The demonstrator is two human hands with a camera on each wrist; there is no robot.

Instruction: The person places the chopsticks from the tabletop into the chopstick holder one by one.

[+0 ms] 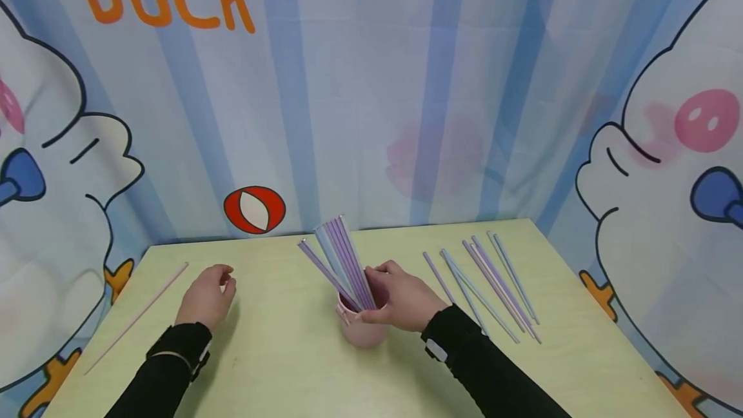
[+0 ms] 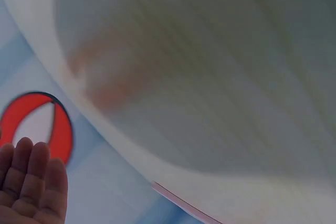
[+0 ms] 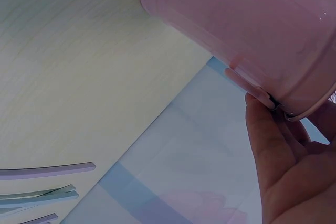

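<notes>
A pink cup with small handles stands mid-table, holding a bundle of purple and pale blue straws that lean left. My right hand grips the cup at its right rim, thumb along the front and fingers toward the back. In the right wrist view, a fingertip meets a small handle beside the cup's rim. My left hand hovers over the table's left part with nothing in it, fingers loosely bent. Left of it lies a single pale pink straw.
Several loose purple, blue and pink straws are spread on the table right of the cup. The pale wooden table ends at a striped curtain printed with cartoon figures, which also hangs on both sides.
</notes>
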